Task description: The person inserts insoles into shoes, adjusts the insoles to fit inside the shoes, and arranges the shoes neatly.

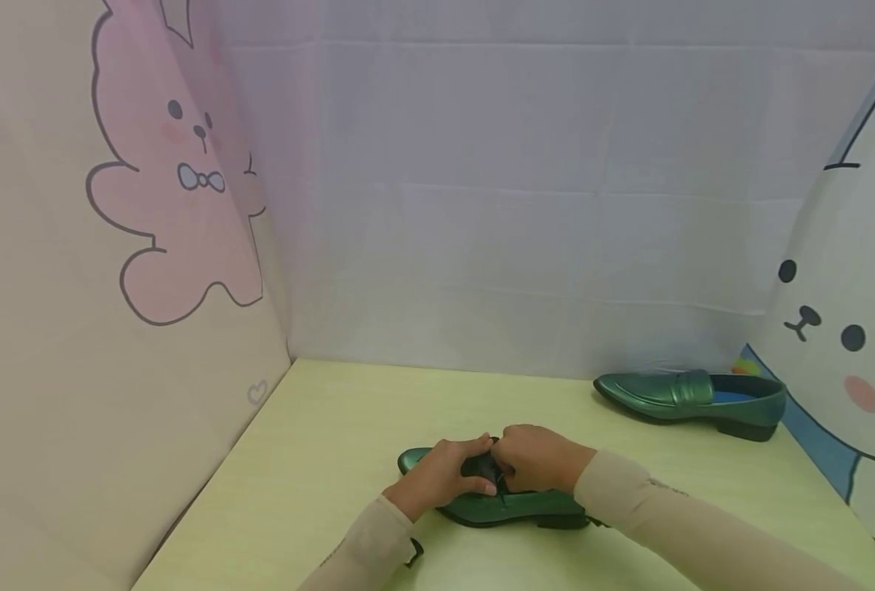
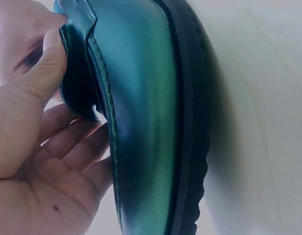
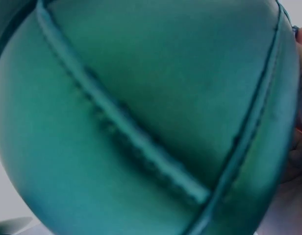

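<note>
A glossy green loafer point(image 1: 507, 510) stands on its sole near the front of the table, toe to the left. My left hand point(image 1: 441, 474) grips its upper near the opening, thumb on the near side. In the left wrist view that thumb lies on the raised flap point(image 2: 78, 73), with the fingers behind it. Beside it at the opening, my right hand point(image 1: 539, 460) is curled over the loafer; its fingertips are hidden. Close up, the loafer's stitched green heel point(image 3: 156, 88) fills most of the right wrist view.
A matching green loafer point(image 1: 652, 396) with a strap and blue insole stands at the back right of the pale yellow table point(image 1: 319, 460), toe left. White cloth point(image 1: 452, 205) hangs behind. Side cloths carry a pink rabbit point(image 1: 179, 230) and a white cartoon animal point(image 1: 814, 386).
</note>
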The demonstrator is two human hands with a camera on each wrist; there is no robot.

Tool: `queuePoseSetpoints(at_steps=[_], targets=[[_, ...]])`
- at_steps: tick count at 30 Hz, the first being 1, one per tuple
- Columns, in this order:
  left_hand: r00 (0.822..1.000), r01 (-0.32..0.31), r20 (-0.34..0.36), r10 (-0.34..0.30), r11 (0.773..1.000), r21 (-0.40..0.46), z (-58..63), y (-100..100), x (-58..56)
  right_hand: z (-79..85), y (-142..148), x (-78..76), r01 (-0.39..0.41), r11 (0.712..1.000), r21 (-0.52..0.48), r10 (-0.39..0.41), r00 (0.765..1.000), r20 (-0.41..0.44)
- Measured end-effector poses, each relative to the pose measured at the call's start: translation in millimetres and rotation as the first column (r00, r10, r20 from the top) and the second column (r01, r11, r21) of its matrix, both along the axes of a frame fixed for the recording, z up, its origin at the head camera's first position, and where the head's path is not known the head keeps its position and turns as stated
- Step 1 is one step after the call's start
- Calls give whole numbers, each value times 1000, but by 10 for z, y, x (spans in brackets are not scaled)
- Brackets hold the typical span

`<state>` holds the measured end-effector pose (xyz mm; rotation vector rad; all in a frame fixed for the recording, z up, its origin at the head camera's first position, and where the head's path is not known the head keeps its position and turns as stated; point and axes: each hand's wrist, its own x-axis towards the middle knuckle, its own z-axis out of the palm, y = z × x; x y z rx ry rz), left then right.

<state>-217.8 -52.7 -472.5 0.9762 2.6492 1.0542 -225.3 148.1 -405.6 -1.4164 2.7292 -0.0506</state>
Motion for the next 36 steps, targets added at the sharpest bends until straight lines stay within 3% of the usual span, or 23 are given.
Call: queuePoseSetpoints(at_steps=[7,19,29,36], targets=[[1000,4,-5,-4,1000,-5,14,-4,10,-27,-8,0,-23,1000,-16,23,999,-32],[1000,-2,-4,2,1000,-3,18,11,6,-30,-4,44,46,997,-66,-45,999,11],[1000,-7,22,7,1000,11,22,5,15,-180,1,37,98,989,-109,-94,995,39],[1000,9,25,-10,999,33,11,2,-3,-189,2,39,115,988,-101,-111,993,38]])
